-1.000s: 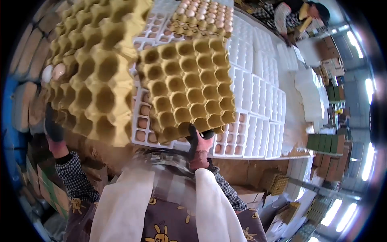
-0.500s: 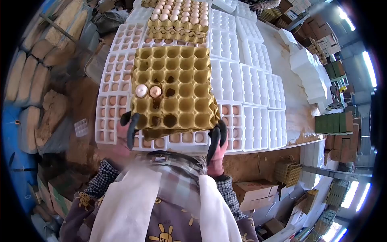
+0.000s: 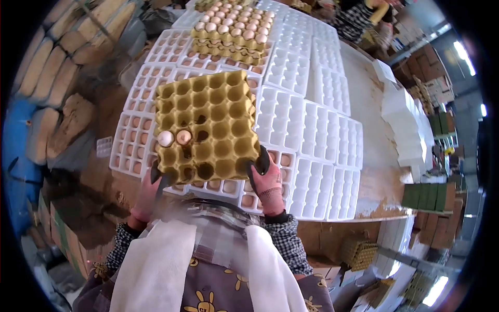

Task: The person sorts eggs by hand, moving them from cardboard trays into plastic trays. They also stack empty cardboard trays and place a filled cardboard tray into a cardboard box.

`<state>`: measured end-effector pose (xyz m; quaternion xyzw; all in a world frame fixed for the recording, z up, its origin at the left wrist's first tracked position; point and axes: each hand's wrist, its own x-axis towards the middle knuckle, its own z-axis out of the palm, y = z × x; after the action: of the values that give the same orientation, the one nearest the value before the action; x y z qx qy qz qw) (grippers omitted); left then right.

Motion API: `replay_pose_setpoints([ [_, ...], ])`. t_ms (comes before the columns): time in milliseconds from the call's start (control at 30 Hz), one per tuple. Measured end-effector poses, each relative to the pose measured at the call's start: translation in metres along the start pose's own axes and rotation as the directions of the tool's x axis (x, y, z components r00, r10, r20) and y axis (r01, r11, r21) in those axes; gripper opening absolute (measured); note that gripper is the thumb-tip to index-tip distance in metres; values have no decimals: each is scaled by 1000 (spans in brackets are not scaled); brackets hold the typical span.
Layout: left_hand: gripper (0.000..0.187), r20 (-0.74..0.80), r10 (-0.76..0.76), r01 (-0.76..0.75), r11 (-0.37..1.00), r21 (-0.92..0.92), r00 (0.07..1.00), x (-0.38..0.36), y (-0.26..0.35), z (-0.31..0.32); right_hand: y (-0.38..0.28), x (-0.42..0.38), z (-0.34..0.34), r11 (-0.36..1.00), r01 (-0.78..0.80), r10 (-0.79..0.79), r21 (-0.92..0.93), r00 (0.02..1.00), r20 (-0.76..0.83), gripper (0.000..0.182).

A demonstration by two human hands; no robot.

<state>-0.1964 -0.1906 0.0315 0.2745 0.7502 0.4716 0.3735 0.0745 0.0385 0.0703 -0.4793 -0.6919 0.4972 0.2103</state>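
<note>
A brown pulp egg tray (image 3: 223, 127), with others seemingly stacked beneath it, is held between my gloved hands above white plastic trays. My left hand (image 3: 152, 190) grips its near left corner, and my right hand (image 3: 266, 179) grips the near right corner. Two eggs sit side by side near the tray's left edge, a pale one (image 3: 165, 138) and a browner one (image 3: 183, 137). Dark stains or holes mark several cups. Under and around it, white trays (image 3: 125, 165) hold eggs in their compartments.
Stacked pulp trays full of eggs (image 3: 228, 31) stand at the far side. White trays without eggs (image 3: 314, 156) lie to the right. Another person's checkered sleeve (image 3: 353, 21) shows at the top right. White foam boxes (image 3: 403, 119) and sacks (image 3: 44, 130) flank the table.
The held tray has shifted left and tilted counterclockwise, with both hands still on it. The view has turned, and more of the other person shows at the top right.
</note>
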Motion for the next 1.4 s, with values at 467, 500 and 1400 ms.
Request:
replay_pose_setpoints([
  [467, 52, -103, -235, 242, 968, 60, 966, 68, -60, -18, 157, -10, 98, 772, -246, 240, 586, 967, 89, 84],
  [500, 52, -87, -226, 232, 970, 66, 970, 68, -61, -22, 154, -8, 99, 853, -201, 208, 481, 977, 40, 74],
  [1400, 38, -271, 788, -230, 457, 859, 552, 41, 74, 9, 156, -212, 48, 740, 10, 394, 673, 805, -444, 44],
])
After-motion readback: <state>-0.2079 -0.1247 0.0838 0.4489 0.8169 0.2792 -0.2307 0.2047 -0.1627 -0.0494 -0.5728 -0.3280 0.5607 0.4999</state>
